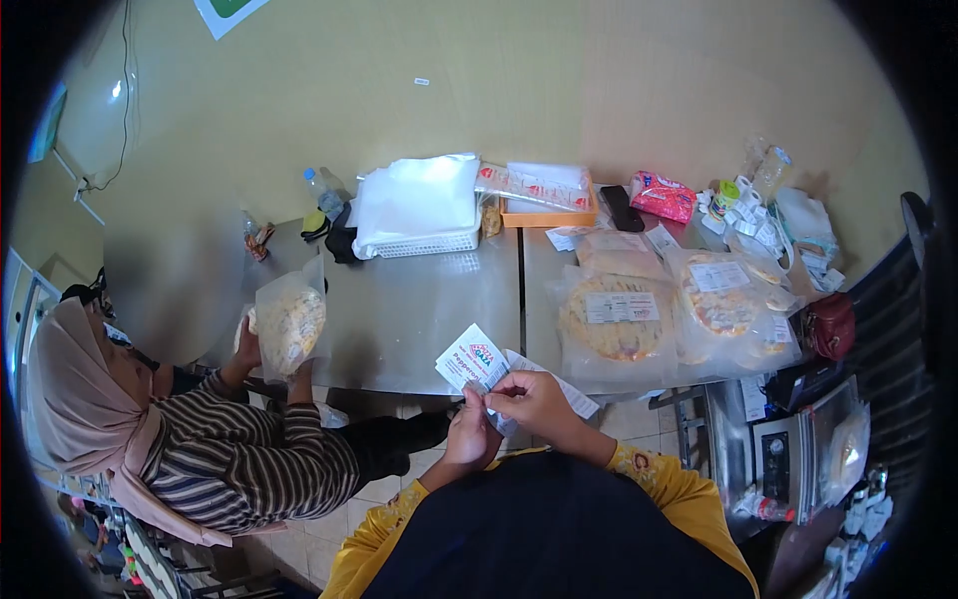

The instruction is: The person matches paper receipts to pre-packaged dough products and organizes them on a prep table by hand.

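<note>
Lower corner of label [471, 357] hidden under left hand [469, 434] and right hand [534, 394]; fine print unreadable. Co-worker's hand mostly behind bag [289, 324]. White bits [748, 215] at bench [419, 309] end too small to tell. Machine [798, 449] cut by dark lens rim.

The worktop [429, 309] is brushed metal with a dull sheen. The label sheet [473, 361] looks like glossy printed paper. Clear, shiny plastic bags wrap the pizzas [611, 317]. The basket [419, 243] is white plastic.
</note>
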Motion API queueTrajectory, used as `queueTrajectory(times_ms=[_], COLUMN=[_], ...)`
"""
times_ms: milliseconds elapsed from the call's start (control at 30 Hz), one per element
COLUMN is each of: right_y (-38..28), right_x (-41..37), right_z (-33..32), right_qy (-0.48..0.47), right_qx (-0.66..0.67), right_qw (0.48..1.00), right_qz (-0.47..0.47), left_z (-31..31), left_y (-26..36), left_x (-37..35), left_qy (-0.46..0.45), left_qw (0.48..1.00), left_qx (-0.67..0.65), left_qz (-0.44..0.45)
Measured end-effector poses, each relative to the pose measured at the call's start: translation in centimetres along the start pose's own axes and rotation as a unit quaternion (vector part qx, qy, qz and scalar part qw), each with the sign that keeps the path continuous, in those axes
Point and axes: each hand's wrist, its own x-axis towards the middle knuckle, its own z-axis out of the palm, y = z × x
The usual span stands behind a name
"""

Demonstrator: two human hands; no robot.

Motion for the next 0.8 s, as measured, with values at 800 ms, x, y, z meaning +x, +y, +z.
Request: queueTrajectory(times_ms=[800], right_y=[3.4], right_x=[-0.6], right_z=[9.8], right_qy=[0.047], right_qx=[0.062], right_qw=[0.997], right_qz=[-0.006], left_z=[-8.3], left_y=[7.7], left_x=[-6.9], left_qy=[0.002], left_qw=[0.997], left_qx=[-0.043], left_qz=[-0.057])
